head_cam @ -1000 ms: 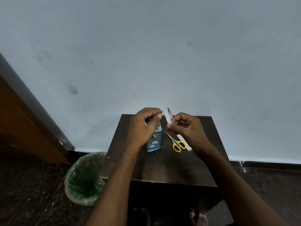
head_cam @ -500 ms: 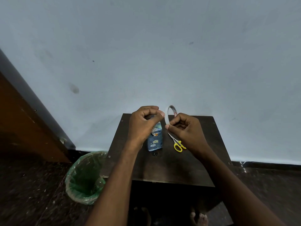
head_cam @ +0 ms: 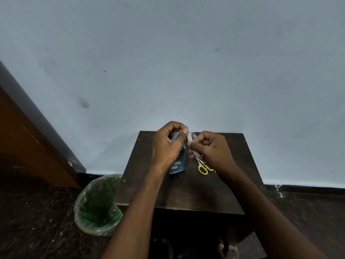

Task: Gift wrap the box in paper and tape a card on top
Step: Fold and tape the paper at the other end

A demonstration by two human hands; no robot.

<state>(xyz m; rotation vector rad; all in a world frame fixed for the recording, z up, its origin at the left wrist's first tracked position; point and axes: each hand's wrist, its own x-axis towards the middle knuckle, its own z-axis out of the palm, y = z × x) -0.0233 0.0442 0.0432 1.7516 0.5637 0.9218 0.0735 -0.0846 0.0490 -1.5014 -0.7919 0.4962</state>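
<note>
We are seeing the box wrapped in blue patterned paper (head_cam: 177, 161) lying on the dark brown wooden counter (head_cam: 186, 193), just under the left hand (head_cam: 167, 146). That hand's grip is curling thumb to fingertips, pinching what looks like a tape end; the tape itself is too small to tell. Just right of it, the right hand (head_cam: 209, 148) is gripping a white roll of tape (head_cam: 192, 141) on edge. Below that grip, yellow-handled scissors (head_cam: 203, 166) are lying on the counter. Left of the counter, a green-lined bin (head_cam: 97, 206) is standing on the floor.
</note>
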